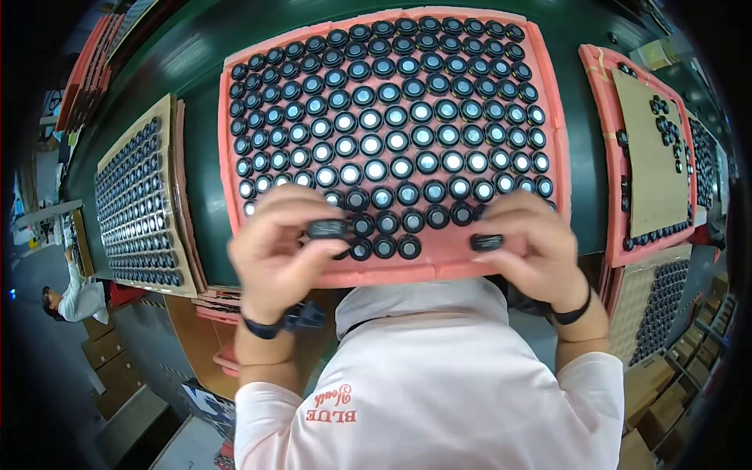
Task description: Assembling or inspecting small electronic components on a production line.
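Pink foam tray lies on the dark green tabletop, directly beyond both hands; it is packed with rows of small round black parts with pale glossy centres, and only its near rows are sparse, with bare foam showing along the near edge; the left hand has its grip closed on one black round part, pinched between thumb and fingertips and turned on edge so its flat face is not up; the right hand has its grip closed on a second black part, also seen edge-on, just over the near right rim of the tray; the two held parts lie at about the same nearness, well apart from each other, with the last short row of seated parts between them; the open foam lies just beyond and between the two grips, so each hand is about equally near it; to the left sits a cardboard tray full of the same parts; to the right a second pink tray carries a cardboard sheet with a few loose parts near its far right corner; both wrists wear dark bands.
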{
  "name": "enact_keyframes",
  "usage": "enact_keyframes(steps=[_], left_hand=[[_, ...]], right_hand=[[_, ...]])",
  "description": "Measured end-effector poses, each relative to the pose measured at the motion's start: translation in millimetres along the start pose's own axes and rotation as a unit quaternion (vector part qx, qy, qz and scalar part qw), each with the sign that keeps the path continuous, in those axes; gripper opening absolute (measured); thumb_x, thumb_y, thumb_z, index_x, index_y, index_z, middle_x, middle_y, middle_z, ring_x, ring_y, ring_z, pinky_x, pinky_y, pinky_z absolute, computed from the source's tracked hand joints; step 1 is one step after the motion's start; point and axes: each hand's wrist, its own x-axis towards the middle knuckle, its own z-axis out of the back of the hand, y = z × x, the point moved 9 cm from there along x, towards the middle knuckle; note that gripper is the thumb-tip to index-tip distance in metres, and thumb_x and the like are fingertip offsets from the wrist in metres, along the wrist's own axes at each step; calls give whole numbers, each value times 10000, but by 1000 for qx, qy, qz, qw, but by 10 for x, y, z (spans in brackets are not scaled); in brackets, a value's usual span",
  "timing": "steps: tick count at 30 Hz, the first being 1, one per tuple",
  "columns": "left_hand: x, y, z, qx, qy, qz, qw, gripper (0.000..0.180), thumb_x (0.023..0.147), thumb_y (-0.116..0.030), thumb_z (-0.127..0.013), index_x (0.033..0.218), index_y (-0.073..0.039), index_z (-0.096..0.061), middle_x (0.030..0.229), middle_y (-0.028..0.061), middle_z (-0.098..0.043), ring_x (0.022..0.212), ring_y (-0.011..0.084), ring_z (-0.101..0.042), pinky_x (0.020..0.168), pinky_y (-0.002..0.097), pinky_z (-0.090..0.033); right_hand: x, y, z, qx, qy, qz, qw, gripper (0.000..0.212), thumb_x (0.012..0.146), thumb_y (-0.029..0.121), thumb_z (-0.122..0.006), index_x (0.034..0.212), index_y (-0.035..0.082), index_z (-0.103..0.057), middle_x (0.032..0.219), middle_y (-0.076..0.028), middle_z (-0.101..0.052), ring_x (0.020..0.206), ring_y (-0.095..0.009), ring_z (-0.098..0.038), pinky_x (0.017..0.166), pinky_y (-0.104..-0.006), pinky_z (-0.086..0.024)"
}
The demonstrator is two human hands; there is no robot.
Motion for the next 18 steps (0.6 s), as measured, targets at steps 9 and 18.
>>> enact_keyframes(steps=[9, 18], left_hand=[[-279, 42, -465, 17, 21, -43, 999, 274, 730, 61, -723, 995, 29, -655, 1026, 150, -637, 892, 205, -623, 734, 273, -513], [-278, -112, -476, -66, -8, -40, 997, 239, 733, 85, -699, 956, 24, -637, 1143, 194, -591, 945, 231, -631, 837, 309, -521]], right_hand=[[-67, 107, -385, 12, -45, 17, 999, 312, 733, -27, -721, 1039, -2, -669, 925, -113, -650, 843, -236, -616, 729, -315, -485], [-137, 97, -339, 93, -91, 16, 991, 278, 778, -31, -698, 1045, 1, -628, 1150, -182, -579, 1038, -244, -588, 888, -339, -485]])
